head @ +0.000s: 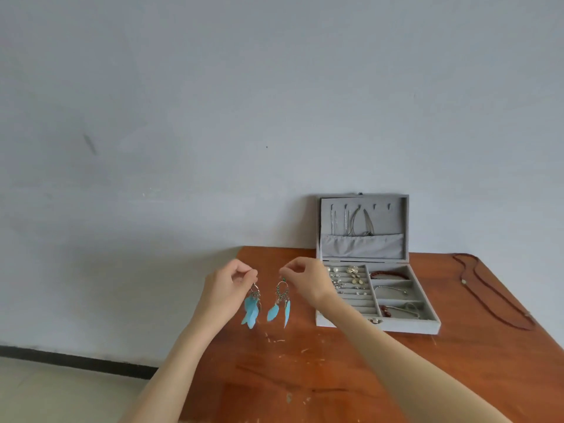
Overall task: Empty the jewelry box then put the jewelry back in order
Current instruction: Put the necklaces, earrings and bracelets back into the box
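A grey jewelry box [409, 326] stands open on the table, its lid upright against the wall with chains [354, 221] hanging inside. Its ring rows hold several earrings [351, 277]; the right compartments hold bracelets [389, 273]. My left hand [227, 283] pinches one blue feather earring [251, 308] by its hook, above the table's left edge. My right hand [305, 277] pinches the matching blue feather earring [282, 305], just left of the box. Both earrings dangle a little above the wood.
The brown wooden table [305, 377] has a scratched top and its left edge runs close to my left arm. A long brown bead necklace [488, 297] lies on the table right of the box. A grey wall is behind; pale floor lies at the lower left.
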